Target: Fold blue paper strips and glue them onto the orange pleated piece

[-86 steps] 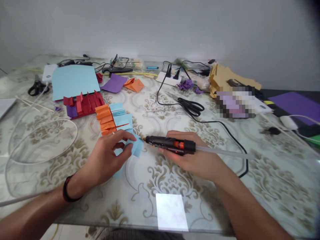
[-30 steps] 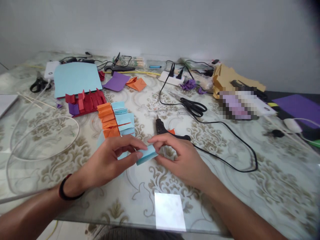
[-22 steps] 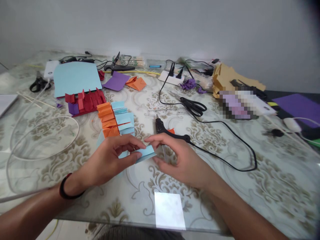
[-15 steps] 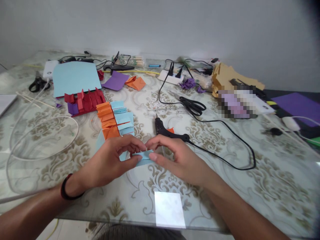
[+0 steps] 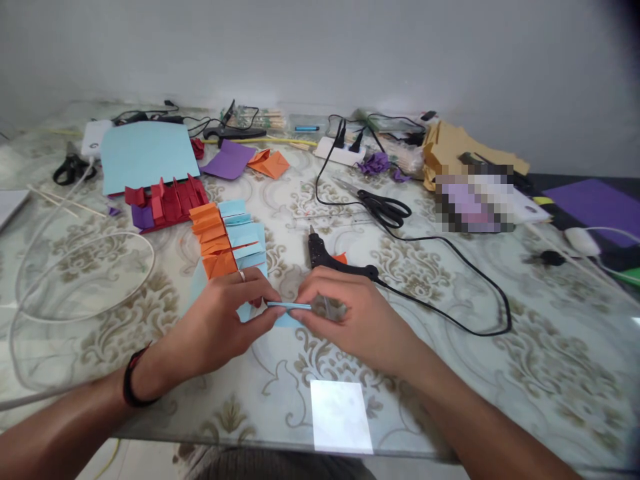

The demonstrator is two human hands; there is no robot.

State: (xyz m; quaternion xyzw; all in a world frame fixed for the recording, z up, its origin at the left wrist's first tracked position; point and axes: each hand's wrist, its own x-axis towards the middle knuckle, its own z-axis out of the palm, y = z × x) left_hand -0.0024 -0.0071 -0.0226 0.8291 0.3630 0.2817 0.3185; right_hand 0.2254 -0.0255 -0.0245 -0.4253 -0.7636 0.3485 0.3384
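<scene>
1. Between my two hands, above the near middle of the worktop (image 5: 260, 417), is a folded piece of light blue paper (image 5: 289, 305), turned nearly edge-on so that it shows as a thin strip.
2. My left hand (image 5: 213, 320) pinches its left part between thumb and fingers; I wear a ring (image 5: 241, 275) on that hand and a dark band (image 5: 129, 383) around the wrist.
3. My right hand (image 5: 353, 313) pinches the right part the same way, its fingertips near those of the left.
4. Just past my left hand lies a row of folded orange papers (image 5: 211, 230) beside folded blue papers (image 5: 246, 237), the near part hidden by my fingers.
5. Just beyond my right hand rests a black glue gun (image 5: 324, 256), nozzle pointing away from me.
6. Farther out are black-handled scissors (image 5: 371, 202), a white power strip (image 5: 345, 157) behind them, and, left of the orange row, folded red papers (image 5: 173, 205).
</scene>
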